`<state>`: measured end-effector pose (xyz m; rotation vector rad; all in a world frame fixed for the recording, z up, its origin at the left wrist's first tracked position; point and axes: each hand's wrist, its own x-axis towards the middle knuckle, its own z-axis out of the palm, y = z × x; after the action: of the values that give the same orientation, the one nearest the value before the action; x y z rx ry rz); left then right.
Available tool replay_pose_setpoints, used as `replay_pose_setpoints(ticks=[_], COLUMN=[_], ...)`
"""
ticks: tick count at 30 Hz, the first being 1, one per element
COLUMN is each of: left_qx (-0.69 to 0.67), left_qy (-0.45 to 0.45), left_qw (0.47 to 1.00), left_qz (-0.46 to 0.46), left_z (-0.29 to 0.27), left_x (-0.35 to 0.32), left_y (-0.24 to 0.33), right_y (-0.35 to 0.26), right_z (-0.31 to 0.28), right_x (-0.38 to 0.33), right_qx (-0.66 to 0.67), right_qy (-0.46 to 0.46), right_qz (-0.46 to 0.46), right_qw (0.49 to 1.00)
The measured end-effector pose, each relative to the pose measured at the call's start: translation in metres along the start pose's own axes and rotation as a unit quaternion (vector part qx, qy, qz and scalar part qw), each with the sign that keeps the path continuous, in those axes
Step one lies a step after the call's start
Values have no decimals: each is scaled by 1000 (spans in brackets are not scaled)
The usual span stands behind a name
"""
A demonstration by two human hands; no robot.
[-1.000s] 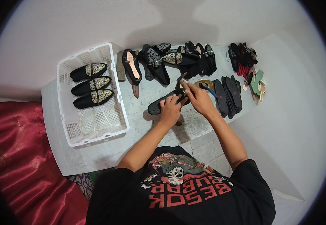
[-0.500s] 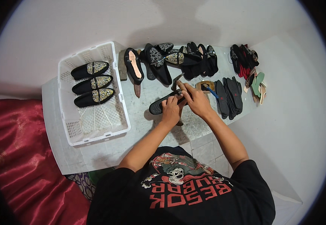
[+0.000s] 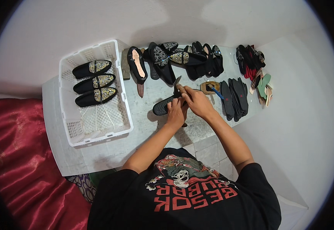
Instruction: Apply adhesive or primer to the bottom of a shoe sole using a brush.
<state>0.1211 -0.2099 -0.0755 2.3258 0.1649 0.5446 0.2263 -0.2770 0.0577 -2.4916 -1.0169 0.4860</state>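
Head view: the black shoe [image 3: 160,108] lies under the left hand [image 3: 177,112] near the front edge of the desk [image 3: 144,124], with its ribbed sole seemingly turned upward; its long axis runs slantwise, from the lower left, where the rounded end shows bare, toward the upper right, where the fingers and the tool cover much of it. The relation that matters most is between that covered end and the hammer [image 3: 180,88]: the metal head sits just beyond the left fingertips, toward the wall, above or beside the far part of the shoe (whether it touches, the angle does not tell).

The right hand [image 3: 198,101] is nearer to the hammer and to the shoe's upper-right end; its fingers are wrapped around the wooden handle, the back of the hand faces up, and its forearm slants in from the lower right; the left hand is nearer to the bare end, its fingers bent across the shoe and holding it, its forearm rising from the lower left; the 2 hands almost meet.

To the right of the hands lie a brown container [image 3: 204,87] with a blue-handled tool [image 3: 216,92] in it, then loose black soles [image 3: 241,97]; well to the left, a white basket [image 3: 101,137] holds 3 decorated shoes [image 3: 94,82].
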Motion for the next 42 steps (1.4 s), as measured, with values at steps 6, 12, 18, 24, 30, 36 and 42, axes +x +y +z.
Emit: replay_pose_setpoints(ticks=[6, 12, 18, 24, 30, 36, 42], left_qx=[20, 15, -19, -112, -155, -322, -323], left_qy=[28, 37, -51, -118, -101, -260, -265], left_qw=[999, 999, 997, 985, 977, 910, 908], left_qz=[11, 37, 51, 47, 104, -21, -36], left_z=[1, -14, -35, -22, -5, -2, -1], left_x=[1, 9, 51, 101, 106, 115, 116], left_y=[1, 4, 2, -25, -37, -45, -43], right_y=[-11, 15, 66, 65, 63, 56, 55], right_z=[2, -3, -18, -18, -6, -8, 4], right_x=[-6, -10, -45, -74, -90, -87, -95], right_qx=[46, 131, 142, 183, 213, 150, 96], right_qy=[49, 144, 209, 216, 294, 227, 346], right_qz=[-8, 13, 119, 193, 188, 148, 40], right_qw=[998, 981, 960, 940, 913, 951, 933])
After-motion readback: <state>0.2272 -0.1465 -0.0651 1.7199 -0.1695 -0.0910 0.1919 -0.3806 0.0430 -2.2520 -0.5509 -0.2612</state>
